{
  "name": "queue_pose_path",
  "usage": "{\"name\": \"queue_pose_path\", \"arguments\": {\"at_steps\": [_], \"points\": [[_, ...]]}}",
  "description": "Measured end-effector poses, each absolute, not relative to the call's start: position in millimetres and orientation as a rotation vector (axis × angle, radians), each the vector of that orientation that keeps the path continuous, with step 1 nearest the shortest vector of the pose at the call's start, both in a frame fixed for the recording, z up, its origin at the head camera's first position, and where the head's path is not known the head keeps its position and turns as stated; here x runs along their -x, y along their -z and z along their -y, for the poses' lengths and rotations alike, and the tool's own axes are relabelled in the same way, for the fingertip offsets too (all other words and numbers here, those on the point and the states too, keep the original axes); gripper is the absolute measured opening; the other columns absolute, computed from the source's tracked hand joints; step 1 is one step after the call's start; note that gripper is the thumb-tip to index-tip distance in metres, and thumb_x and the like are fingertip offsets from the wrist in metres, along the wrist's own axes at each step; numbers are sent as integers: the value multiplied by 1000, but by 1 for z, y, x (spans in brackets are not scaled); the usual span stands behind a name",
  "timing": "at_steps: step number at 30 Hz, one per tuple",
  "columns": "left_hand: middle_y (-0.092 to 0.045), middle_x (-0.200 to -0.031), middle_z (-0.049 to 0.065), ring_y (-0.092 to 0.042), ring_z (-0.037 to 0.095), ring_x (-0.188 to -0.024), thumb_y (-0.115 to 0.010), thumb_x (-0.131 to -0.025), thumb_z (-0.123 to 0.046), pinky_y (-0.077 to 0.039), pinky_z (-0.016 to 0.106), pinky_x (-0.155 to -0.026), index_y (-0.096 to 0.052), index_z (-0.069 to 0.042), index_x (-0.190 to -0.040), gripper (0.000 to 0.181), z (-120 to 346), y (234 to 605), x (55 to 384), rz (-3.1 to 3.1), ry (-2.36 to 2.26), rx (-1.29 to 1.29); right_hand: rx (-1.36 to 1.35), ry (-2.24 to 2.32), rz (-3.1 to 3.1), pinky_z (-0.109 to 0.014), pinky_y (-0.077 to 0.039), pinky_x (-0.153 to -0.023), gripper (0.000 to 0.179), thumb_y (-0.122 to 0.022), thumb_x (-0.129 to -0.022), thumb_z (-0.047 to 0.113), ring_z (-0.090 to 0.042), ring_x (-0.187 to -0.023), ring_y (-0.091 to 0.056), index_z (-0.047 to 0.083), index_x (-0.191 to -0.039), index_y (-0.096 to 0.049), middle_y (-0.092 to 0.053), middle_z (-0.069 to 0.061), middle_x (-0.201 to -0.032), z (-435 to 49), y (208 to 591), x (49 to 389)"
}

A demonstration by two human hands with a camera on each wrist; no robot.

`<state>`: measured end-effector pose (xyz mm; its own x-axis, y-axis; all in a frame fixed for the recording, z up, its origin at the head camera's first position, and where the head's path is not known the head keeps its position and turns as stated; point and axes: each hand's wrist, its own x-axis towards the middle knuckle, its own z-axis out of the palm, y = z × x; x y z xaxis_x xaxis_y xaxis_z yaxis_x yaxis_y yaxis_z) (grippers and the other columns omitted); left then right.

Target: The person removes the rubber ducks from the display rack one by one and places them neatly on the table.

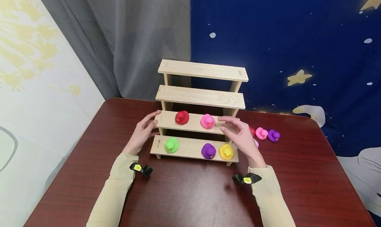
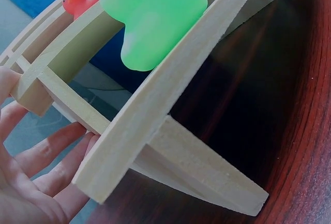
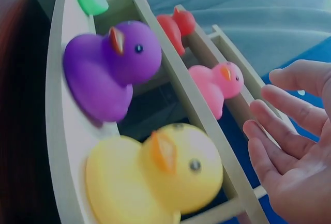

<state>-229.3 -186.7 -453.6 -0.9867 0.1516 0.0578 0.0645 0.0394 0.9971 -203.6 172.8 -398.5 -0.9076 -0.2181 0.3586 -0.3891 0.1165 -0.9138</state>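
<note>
A wooden tiered rack (image 1: 190,144) of stepped shelves stands on the table. My left hand (image 1: 143,132) rests against the left end of its second shelf from the bottom, fingers (image 2: 49,154) spread beside the side support. My right hand (image 1: 239,134) hovers with loosely bent fingers just right of a pink duck (image 1: 207,121), holding nothing. A red duck (image 1: 182,117) shares that shelf. On the lowest shelf sit a green duck (image 1: 171,145) at left, then a purple duck (image 1: 208,151) and a yellow duck (image 1: 226,151) towards the right.
Right of the rack, more ducks lie on the dark red table (image 1: 297,174), including a pink one (image 1: 261,133) and a purple one (image 1: 274,135); others are partly hidden behind my right hand. Grey and blue curtains (image 1: 268,38) hang behind.
</note>
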Motion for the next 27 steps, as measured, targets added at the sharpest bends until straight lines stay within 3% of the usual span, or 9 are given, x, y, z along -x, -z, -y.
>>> {"name": "queue_pose_path", "arguments": {"at_steps": [5, 9, 18, 27], "points": [[-49, -136, 14, -53, 24, -117, -54, -101, -26, -50, 46, -87, -47, -19, -145, 45, 186, 455, 230, -2209, -2117, -220, -624, -1914, 2263, -53, -37, -101, 31, -62, -86, -15, -38, -114, -54, -17, -117, -59, -58, -33, -116, -158, 378, 197], [-49, -134, 16, -53, 25, -117, -54, -101, -26, -49, 49, -88, -46, -19, -145, 45, 185, 455, 230, -2218, -2111, -212, -608, -1926, 2295, -55, -37, -100, 32, -62, -86, -13, -47, -114, -52, -16, -118, -57, -57, -33, -119, -151, 369, 197], [-49, -137, 13, -52, 25, -117, -53, -101, -26, -47, 55, -90, -47, -19, -144, 44, 184, 455, 229, -2216, -2112, -222, -594, -1991, 2325, -30, -48, -91, 36, -65, -88, -7, -37, -111, -58, -9, -123, -58, -59, -24, -123, -148, 393, 220], [-49, -136, 14, -52, 26, -118, -54, -101, -26, -48, 52, -89, -47, -19, -144, 45, 186, 453, 229, -2223, -2115, -210, -604, -2004, 2321, -27, -50, -86, 35, -69, -87, -4, -31, -105, -62, -5, -121, -62, -61, -20, -119, -147, 403, 226]]}}
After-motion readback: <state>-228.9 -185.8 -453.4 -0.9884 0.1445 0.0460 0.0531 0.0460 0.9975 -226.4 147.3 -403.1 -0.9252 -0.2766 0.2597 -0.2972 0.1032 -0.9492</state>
